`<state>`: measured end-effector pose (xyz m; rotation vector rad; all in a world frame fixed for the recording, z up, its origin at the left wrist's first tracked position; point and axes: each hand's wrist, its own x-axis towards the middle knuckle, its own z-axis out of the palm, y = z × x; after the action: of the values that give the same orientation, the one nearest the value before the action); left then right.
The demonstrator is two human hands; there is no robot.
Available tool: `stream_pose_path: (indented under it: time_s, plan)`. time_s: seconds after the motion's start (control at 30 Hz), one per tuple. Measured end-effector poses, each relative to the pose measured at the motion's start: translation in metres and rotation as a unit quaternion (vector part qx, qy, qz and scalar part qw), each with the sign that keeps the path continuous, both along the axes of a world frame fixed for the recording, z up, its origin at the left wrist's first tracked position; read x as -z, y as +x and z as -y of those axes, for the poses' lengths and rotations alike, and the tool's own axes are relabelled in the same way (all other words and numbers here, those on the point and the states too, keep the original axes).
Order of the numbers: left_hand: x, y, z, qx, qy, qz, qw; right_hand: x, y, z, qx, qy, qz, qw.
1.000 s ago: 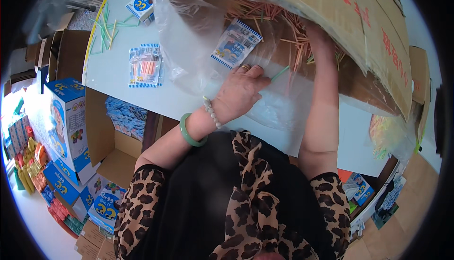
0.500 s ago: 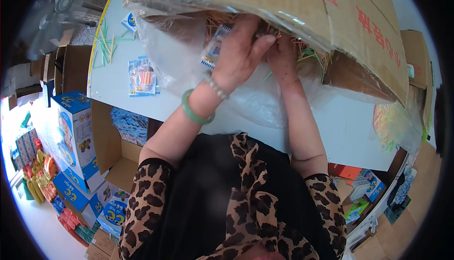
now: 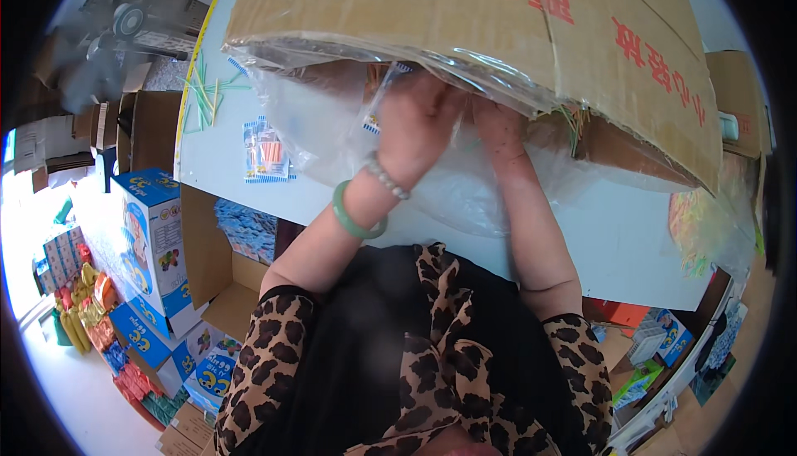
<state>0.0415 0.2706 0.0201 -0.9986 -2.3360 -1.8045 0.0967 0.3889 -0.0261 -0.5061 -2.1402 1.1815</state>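
A large brown cardboard box [image 3: 490, 20] lies on its side on the pale table, its mouth toward me and lined with a clear plastic bag [image 3: 465, 195]. Thin coloured sticks [image 3: 574, 124] show just inside. My left hand [image 3: 419, 116] is at the mouth, smeared by motion, its fingers unclear. Beside it is a small blue-and-white packet [image 3: 383, 95], partly covered; I cannot tell whether the hand touches it. My right hand [image 3: 500, 126] reaches under the box's upper edge, fingers hidden inside. A green bangle [image 3: 357, 217] and a beaded bracelet [image 3: 386, 180] circle my left wrist.
Blue-and-white packets [image 3: 266, 153] and loose green sticks [image 3: 206, 95] lie on the table's left. An open carton of packets [image 3: 245, 228] and blue printed boxes [image 3: 149, 232] stand below that edge. A clear bag of coloured sticks [image 3: 706, 219] is at the right.
My left hand has drawn back slightly toward me and its fingers have turned down out of sight. My right hand stays in the box mouth. The whole view has shifted a little.
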Motion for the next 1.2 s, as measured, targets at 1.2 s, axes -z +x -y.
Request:
stream_pose_path:
  time_s: [1.2]
  plan:
    - [0.000, -0.008, 0.048, 0.093, 0.012, 0.306, 0.947, -0.057, 0.016, 0.025, -0.169, -0.060, 0.113, 0.977]
